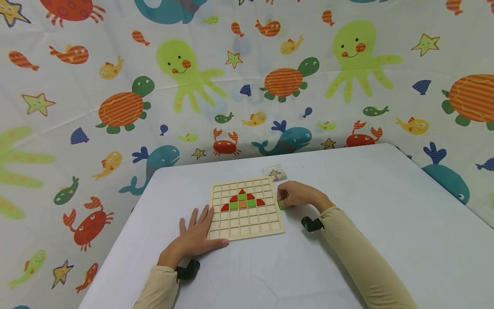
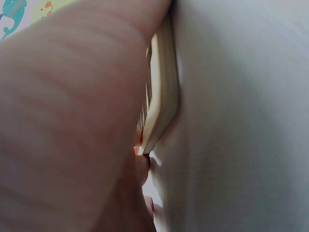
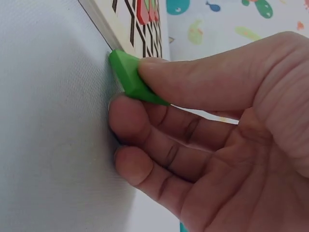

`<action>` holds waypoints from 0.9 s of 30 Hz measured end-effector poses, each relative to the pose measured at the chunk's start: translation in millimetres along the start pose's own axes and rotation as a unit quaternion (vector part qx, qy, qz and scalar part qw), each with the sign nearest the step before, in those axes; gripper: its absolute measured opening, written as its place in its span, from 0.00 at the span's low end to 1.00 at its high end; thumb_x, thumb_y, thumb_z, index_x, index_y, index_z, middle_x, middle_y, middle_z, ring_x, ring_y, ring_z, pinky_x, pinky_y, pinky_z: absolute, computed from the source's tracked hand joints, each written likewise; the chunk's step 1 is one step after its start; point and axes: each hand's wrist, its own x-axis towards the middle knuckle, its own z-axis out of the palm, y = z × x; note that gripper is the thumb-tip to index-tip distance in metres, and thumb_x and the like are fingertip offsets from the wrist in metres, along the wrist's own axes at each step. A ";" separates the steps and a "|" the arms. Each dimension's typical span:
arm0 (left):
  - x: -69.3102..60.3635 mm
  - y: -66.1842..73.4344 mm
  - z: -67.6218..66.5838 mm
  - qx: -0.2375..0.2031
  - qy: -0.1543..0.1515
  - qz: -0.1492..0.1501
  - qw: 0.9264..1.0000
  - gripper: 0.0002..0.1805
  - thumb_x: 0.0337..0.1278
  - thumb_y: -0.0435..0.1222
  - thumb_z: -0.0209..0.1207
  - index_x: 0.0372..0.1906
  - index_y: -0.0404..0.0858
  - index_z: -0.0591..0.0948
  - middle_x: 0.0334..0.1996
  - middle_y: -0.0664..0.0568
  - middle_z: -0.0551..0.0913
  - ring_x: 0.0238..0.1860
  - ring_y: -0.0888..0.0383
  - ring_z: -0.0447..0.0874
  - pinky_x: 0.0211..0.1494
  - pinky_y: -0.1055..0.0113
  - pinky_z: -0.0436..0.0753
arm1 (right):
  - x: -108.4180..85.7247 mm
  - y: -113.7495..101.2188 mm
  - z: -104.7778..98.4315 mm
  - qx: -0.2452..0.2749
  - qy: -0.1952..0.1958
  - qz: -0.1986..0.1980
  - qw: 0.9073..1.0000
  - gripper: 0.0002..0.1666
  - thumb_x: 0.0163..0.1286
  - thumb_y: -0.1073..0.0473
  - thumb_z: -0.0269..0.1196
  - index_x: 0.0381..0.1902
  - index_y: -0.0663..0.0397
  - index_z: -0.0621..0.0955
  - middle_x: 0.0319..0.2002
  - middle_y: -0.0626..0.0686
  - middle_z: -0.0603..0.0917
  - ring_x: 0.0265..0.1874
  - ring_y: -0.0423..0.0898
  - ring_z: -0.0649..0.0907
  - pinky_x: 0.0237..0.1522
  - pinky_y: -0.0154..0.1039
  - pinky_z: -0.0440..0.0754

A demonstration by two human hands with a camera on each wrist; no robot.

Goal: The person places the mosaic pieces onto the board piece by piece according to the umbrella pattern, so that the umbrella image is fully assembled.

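Observation:
A wooden grid board (image 1: 247,223) lies on the table, with red, green and orange pieces set in a stepped triangle on it. At its left edge my left hand (image 1: 197,235) rests with spread, straight fingers, the thumb along the front corner. The left wrist view shows mostly palm beside the board's edge (image 2: 166,82). Just off the board's right edge, my right hand (image 1: 299,195) pinches a green block (image 3: 130,75) between thumb and fingers. The block is close to the tabletop, its lower part partly hidden by the fingers.
Behind the board's far right corner lies a small pattern card (image 1: 275,172) showing a gridded coloured figure. The white table (image 1: 370,193) stretches to both sides. A cloth printed with sea animals (image 1: 247,68) hangs behind it.

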 end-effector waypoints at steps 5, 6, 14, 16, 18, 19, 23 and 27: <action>-0.7 0.1 0.8 -0.001 0.002 0.002 1.000 0.70 0.53 0.70 0.68 0.87 0.33 0.50 0.87 0.36 0.43 0.84 0.30 0.29 0.74 0.23 0.28 | -0.6 2.7 -0.6 0.024 0.007 0.001 1.000 0.04 0.73 0.69 0.68 0.40 0.57 0.82 0.34 0.51 0.81 0.30 0.45 0.80 0.36 0.38 0.80; -0.7 0.0 1.0 0.000 0.002 0.002 1.000 0.70 0.53 0.70 0.68 0.87 0.33 0.50 0.87 0.36 0.43 0.84 0.30 0.29 0.74 0.23 0.28 | -0.8 3.0 -0.9 0.028 0.008 -0.002 1.000 0.04 0.73 0.69 0.67 0.40 0.58 0.81 0.35 0.52 0.81 0.29 0.45 0.80 0.37 0.38 0.81; -2.0 0.0 1.6 0.001 0.005 -0.001 1.000 0.70 0.52 0.70 0.67 0.87 0.34 0.50 0.87 0.36 0.43 0.84 0.30 0.30 0.74 0.23 0.28 | 0.2 -0.1 -1.1 0.070 0.029 -0.029 0.997 0.03 0.74 0.69 0.66 0.43 0.60 0.81 0.37 0.53 0.81 0.31 0.47 0.80 0.37 0.39 0.81; -2.4 0.2 1.7 0.001 0.005 -0.002 1.000 0.70 0.52 0.71 0.67 0.87 0.34 0.50 0.87 0.36 0.43 0.84 0.30 0.29 0.74 0.23 0.28 | 1.2 -2.5 0.2 0.079 0.033 -0.035 0.996 0.03 0.75 0.69 0.65 0.44 0.60 0.82 0.37 0.53 0.81 0.31 0.47 0.80 0.37 0.39 0.81; -2.8 0.3 1.8 0.000 0.004 -0.003 1.000 0.70 0.52 0.71 0.67 0.87 0.34 0.50 0.87 0.36 0.43 0.84 0.30 0.29 0.74 0.23 0.28 | 2.7 -5.5 2.6 0.091 0.036 -0.041 0.994 0.03 0.76 0.69 0.65 0.44 0.61 0.82 0.38 0.53 0.82 0.32 0.46 0.81 0.38 0.38 0.82; -2.8 0.4 1.8 -0.001 0.004 -0.003 1.000 0.70 0.52 0.71 0.67 0.87 0.34 0.50 0.87 0.36 0.43 0.84 0.30 0.29 0.74 0.23 0.28 | 3.3 -7.3 3.9 0.094 0.037 -0.046 0.994 0.03 0.76 0.69 0.65 0.45 0.61 0.82 0.38 0.53 0.82 0.33 0.46 0.81 0.38 0.38 0.82; -2.3 -0.3 3.2 -0.007 0.007 0.000 1.000 0.70 0.53 0.70 0.67 0.87 0.34 0.50 0.87 0.36 0.43 0.84 0.30 0.29 0.74 0.24 0.26 | 5.1 -13.7 8.5 0.105 0.042 -0.062 0.992 0.04 0.75 0.70 0.65 0.45 0.62 0.83 0.39 0.53 0.83 0.34 0.46 0.82 0.39 0.38 0.84; -2.3 -0.3 3.7 -0.009 0.008 -0.001 1.000 0.70 0.53 0.70 0.67 0.87 0.34 0.50 0.87 0.37 0.43 0.84 0.31 0.28 0.74 0.24 0.26 | 6.8 -19.0 11.8 0.104 0.049 -0.072 0.991 0.05 0.74 0.71 0.65 0.46 0.62 0.84 0.39 0.53 0.84 0.37 0.47 0.82 0.41 0.37 0.85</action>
